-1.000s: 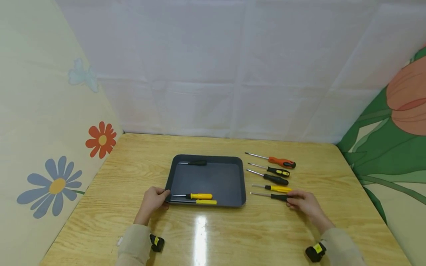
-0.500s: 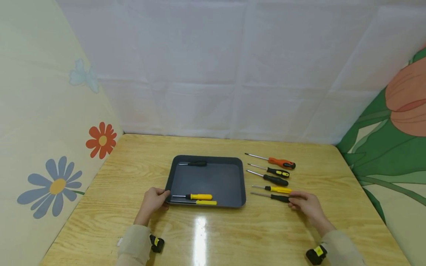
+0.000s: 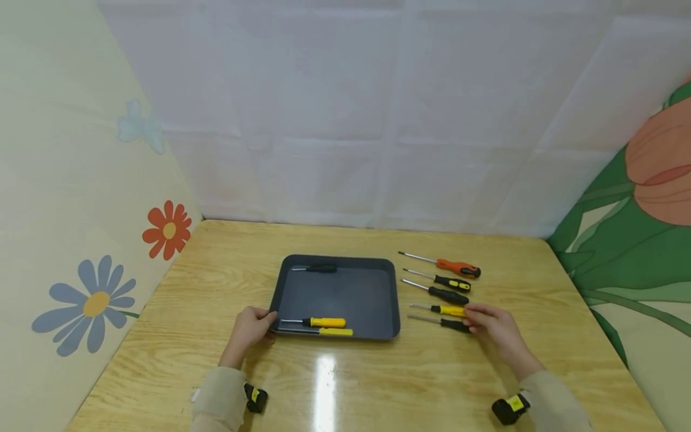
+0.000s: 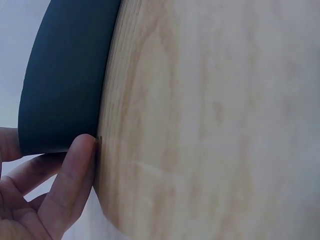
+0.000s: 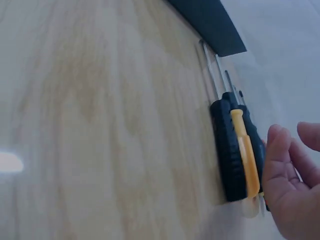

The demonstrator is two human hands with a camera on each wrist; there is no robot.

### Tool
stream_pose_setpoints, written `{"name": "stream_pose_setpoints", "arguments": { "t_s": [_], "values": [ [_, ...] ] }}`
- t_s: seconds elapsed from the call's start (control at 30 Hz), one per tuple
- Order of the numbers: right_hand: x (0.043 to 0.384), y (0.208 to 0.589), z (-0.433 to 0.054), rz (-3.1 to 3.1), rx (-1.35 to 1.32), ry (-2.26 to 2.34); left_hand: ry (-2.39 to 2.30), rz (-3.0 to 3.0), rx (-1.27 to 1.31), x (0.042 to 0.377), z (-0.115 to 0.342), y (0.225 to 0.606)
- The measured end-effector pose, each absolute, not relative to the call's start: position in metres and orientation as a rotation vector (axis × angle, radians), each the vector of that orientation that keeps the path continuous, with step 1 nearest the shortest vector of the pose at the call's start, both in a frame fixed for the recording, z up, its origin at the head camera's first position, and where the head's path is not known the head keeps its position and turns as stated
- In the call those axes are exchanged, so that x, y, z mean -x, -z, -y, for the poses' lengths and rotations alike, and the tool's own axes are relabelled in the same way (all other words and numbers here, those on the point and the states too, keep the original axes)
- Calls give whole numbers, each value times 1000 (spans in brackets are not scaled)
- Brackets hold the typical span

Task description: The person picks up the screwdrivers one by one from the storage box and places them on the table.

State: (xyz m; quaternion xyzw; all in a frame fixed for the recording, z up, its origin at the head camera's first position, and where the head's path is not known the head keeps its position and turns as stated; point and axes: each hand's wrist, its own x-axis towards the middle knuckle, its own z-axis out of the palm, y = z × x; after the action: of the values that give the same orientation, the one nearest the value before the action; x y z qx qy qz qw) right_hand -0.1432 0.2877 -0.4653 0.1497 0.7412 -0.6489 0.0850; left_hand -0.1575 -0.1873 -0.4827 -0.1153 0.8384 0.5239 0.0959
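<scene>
Black screwdriver point(image 3: 452, 324), nearest on the right, now lies free; right hand point(image 3: 495, 330) has lifted, fingers parted. Left hand point(image 3: 249, 330) pinches the tray point(image 3: 345, 294).

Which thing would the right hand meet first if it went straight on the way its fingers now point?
Probably the yellow-handled screwdriver with black collar and metal shaft: in the head view, its handle end lies just ahead of the right hand. Height is unclear, so it might pass above.

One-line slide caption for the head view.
Left hand grips a tray with three tools; right hand beside five screwdrivers on the table.
</scene>
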Motion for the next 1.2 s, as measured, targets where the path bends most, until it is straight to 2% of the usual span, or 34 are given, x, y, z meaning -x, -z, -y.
{"name": "stream_pose_setpoints", "arguments": {
  "t_s": [0.43,1.2],
  "values": [
    [154,456,-278,-1793,-239,2235,-1531,-2532,344,153,188,487],
    [183,437,-235,-1745,-43,2165,-1573,-2511,343,156,186,490]
  ]
}}
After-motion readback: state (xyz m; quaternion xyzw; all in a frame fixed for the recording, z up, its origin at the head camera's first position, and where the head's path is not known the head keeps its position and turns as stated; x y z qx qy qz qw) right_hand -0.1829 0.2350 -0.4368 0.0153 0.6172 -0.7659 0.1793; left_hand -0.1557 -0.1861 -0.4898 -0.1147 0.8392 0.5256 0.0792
